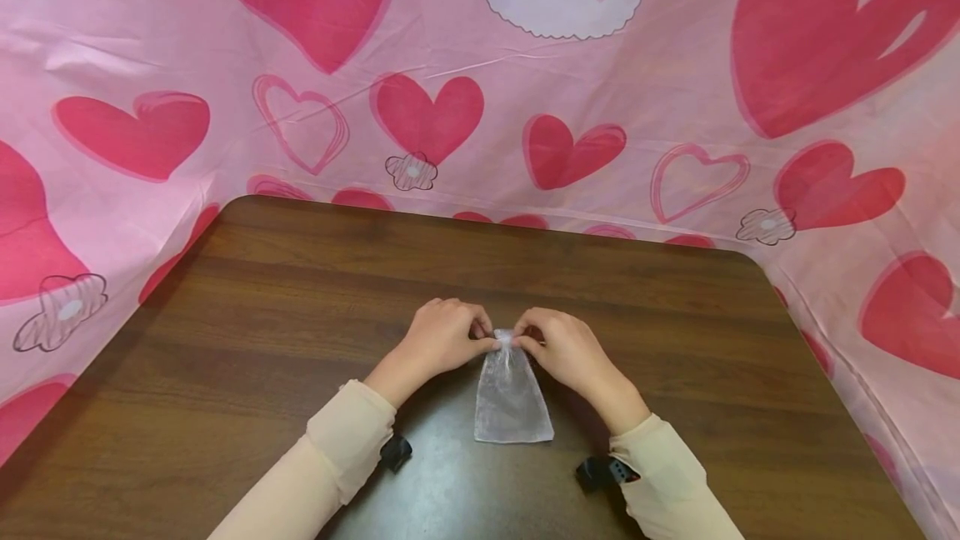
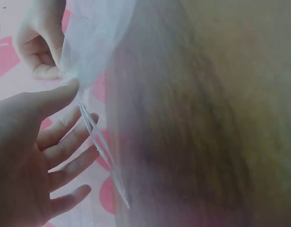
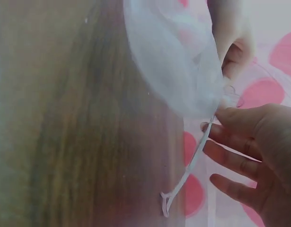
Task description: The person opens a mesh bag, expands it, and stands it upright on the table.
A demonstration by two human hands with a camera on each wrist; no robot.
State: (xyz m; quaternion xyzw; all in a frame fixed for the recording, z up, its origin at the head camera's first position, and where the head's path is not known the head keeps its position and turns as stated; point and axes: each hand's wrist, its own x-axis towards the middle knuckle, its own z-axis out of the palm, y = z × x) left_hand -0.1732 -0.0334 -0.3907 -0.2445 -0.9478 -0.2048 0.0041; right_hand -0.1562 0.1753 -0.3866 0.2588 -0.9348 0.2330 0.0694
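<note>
A small sheer white drawstring pouch [image 1: 513,402] is near the middle of the table, its neck gathered at the top and its wide end toward the person. On the left side of the neck, my left hand [image 1: 444,336] pinches between thumb and index finger. My right hand [image 1: 566,348] pinches the opposite side. In the left wrist view a thin white drawstring [image 2: 105,151] trails from the left thumb, past the loosely spread other fingers. The right wrist view shows another drawstring end [image 3: 188,170], looped at its tip, hanging from the right hand's pinch.
The brown wood-grain table [image 1: 300,290] has rounded far corners. A pink cloth [image 1: 495,48] printed with red hearts hangs around its back and sides. Black wrist devices [image 1: 597,473] sit by the beige sleeve cuffs.
</note>
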